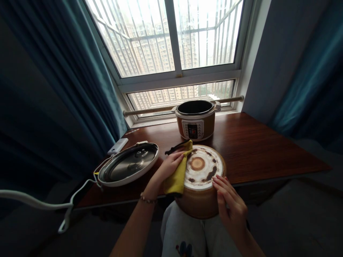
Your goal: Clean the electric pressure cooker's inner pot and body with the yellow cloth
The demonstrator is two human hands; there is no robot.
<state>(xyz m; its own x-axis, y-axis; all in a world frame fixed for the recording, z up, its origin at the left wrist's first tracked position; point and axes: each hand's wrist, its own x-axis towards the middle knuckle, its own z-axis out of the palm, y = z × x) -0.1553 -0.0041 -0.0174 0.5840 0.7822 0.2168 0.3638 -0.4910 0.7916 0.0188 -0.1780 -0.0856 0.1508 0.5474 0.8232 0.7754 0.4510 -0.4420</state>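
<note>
A brown pot [199, 203] rests bottom-up on my lap against the table's front edge. Its pale base [203, 157] carries dark brown stains and a tan disc in the middle. My left hand [171, 165] is closed on a yellow cloth [178, 178] with dark edging, which lies over the left side of the base and hangs down the pot's wall. My right hand [229, 196] has its fingers stretched out, with the tips touching the base's lower right rim.
An electric cooker [197, 123] with a control panel stands open at the back of the wooden table [254, 142]. A round lid [128, 167] lies upturned at the left, beside a white power strip [118, 145]. A white cable [34, 200] runs off the left edge.
</note>
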